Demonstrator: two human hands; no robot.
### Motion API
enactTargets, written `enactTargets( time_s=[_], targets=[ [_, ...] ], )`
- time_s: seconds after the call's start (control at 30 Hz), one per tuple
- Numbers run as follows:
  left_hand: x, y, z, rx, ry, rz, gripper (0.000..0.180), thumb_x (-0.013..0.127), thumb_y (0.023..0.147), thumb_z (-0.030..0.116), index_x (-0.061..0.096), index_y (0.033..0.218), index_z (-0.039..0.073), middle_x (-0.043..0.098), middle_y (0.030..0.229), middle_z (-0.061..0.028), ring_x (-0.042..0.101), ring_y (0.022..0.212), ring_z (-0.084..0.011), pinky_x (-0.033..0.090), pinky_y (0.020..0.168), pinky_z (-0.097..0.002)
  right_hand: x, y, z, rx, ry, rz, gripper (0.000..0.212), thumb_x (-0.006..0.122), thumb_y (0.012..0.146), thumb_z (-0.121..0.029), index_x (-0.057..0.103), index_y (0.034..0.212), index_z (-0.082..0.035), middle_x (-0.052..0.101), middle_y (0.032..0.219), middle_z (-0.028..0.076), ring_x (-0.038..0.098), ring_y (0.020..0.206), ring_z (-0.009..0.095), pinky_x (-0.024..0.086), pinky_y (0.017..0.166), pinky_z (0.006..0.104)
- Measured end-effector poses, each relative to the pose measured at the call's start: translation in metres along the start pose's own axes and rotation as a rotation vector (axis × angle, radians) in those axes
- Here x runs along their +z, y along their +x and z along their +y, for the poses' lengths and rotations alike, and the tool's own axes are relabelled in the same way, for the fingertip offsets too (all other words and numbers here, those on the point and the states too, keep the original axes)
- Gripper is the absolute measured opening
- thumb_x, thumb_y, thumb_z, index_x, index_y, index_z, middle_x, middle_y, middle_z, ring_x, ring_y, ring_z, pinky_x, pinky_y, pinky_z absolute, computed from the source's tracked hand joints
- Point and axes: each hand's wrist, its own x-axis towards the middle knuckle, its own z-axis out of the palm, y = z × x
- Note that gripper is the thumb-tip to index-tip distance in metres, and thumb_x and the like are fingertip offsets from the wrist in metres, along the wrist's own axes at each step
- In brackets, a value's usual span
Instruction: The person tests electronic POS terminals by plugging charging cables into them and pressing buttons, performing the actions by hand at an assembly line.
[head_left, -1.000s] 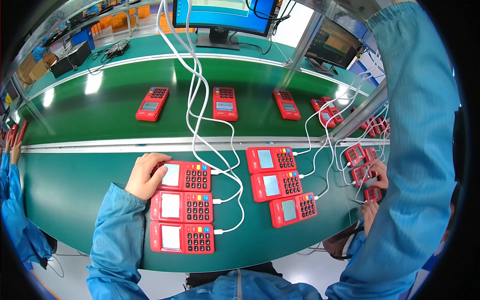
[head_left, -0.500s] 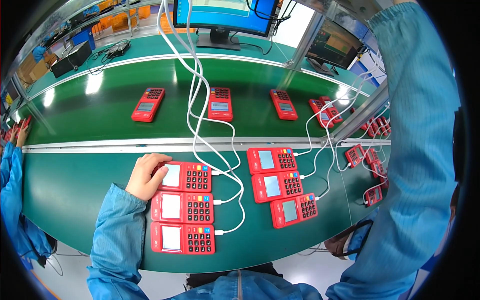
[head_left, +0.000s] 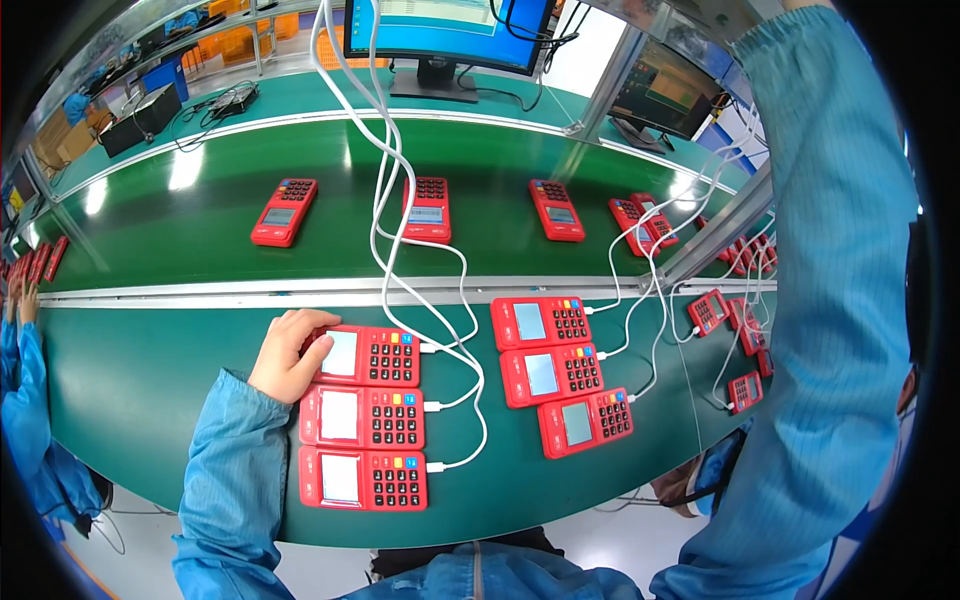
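Observation:
My left hand (head_left: 290,355) grips the left end of a red card terminal (head_left: 375,356), fingers curled over its far edge and the thumb beside the lit screen. Directly below it lie a second red terminal (head_left: 370,416) and a third terminal (head_left: 370,480), lined up in a column. Each has a white cable (head_left: 484,385) plugged into its right end, and all three screens are lit. My right arm (head_left: 825,250) is raised toward the top right; only a sliver of the right hand (head_left: 803,4) shows at the upper rim, its fingers out of sight.
Another column of cabled terminals (head_left: 542,324) lies right of centre on the green table (head_left: 180,400). Beyond the metal rail, a green belt (head_left: 110,235) carries several more terminals (head_left: 284,213). A monitor (head_left: 440,35) stands behind it. At far left are a co-worker's hands (head_left: 25,300).
The terminals on the belt have shifted slightly left. At far left the co-worker's hands have drawn back from the belt terminals. My left hand keeps its grip, and my right arm stays raised.

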Motion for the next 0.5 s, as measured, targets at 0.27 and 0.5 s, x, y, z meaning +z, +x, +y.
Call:
enactTargets(
  time_s=[0.27, 0.5],
  targets=[
    [-0.0006, 0.0003, 0.0014, 0.0, 0.011, 0.001, 0.029, 0.056, 0.092, 0.018, 0.062, 0.115, 0.004, 0.064, 0.108, -0.0112, 0.056, 0.102, -0.0276, 0.04, 0.093, -0.0367, -0.0017, 0.0056, 0.0041, -0.021, 0.031, -0.03, 0.022, 0.059, 0.092, -0.021, 0.07, 0.106, -0.008, 0.07, 0.098, 0.005, 0.064, 0.086, 0.015, 0.051, 0.074, 0.0333],
    [-0.0023, -0.0006, 0.0007, 0.011, 0.004, 0.01, 0.028, 0.056, 0.092, 0.019, 0.062, 0.115, 0.004, 0.064, 0.108, -0.0114, 0.056, 0.102, -0.0273, 0.04, 0.093, -0.0365, 0.0003, 0.0038, 0.003, 0.001, 0.025, -0.031, 0.022, 0.059, 0.093, -0.022, 0.071, 0.106, -0.008, 0.07, 0.096, 0.005, 0.064, 0.083, 0.015, 0.051, 0.073, 0.0324]
  ],
)
